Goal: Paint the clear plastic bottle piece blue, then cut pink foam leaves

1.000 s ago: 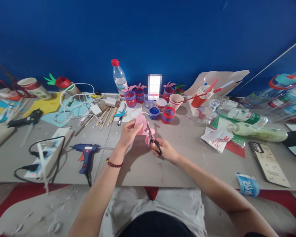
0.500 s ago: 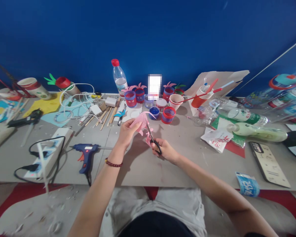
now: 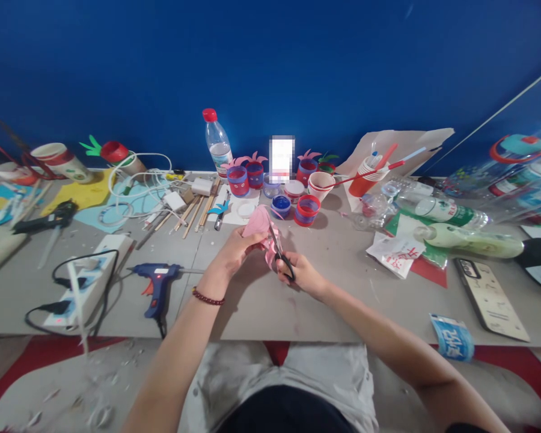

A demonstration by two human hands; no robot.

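Observation:
Pink paper with cut, curved edges is pinched in my left hand, above the grey table. My right hand holds black-handled scissors, fingers wrapped round the handles. Their blades point up and away, against the right side of the paper. A narrow pink strip hangs down between the hands, by the blades. Just beyond the paper stand a small pot of blue paint and a red and purple paper ring.
A blue glue gun and a white power strip with cables lie at the left. Behind stand a red-capped bottle and a paint cup. Plastic bottles and a phone are at the right.
My left hand has turned the pink paper, so its long curved tip no longer reaches out past the blades in the same way. My right hand has barely moved.

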